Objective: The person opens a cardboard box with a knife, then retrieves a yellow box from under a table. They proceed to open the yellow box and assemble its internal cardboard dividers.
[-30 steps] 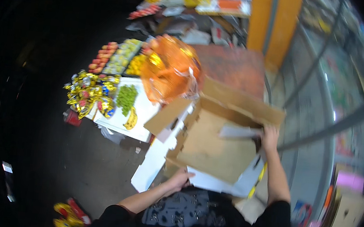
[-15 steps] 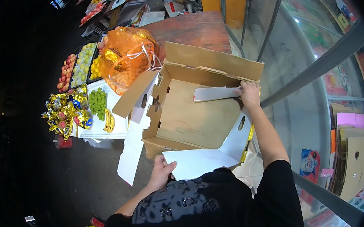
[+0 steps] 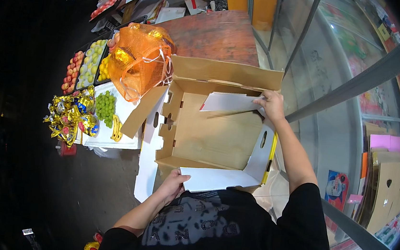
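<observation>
An open cardboard box (image 3: 214,131), brown inside, stands in front of me with nothing in it. At its near edge my left hand (image 3: 171,186) is closed on the left end of a long white flap (image 3: 221,179). The fingers of my right hand (image 3: 272,106) are closed on a shorter white flap (image 3: 228,102) that slants inward over the box's far right part. A white side panel (image 3: 259,152) with a hand slot joins these flaps on the right. Another white panel (image 3: 147,168) hangs down outside the left wall, and a brown flap (image 3: 227,71) stands out at the far side.
Left of the box, an orange mesh bag (image 3: 141,61) holds gold-wrapped items. Green grapes (image 3: 106,107), bananas (image 3: 117,129) and shiny gold packages (image 3: 71,115) are on a white surface. A reddish wooden table (image 3: 213,34) is beyond; a glass door frame (image 3: 353,82) rises on the right.
The near white flap has tipped up more steeply, with my left hand still on it. The far short flap has swung slightly left and down with my right hand. The view has shifted a little.
</observation>
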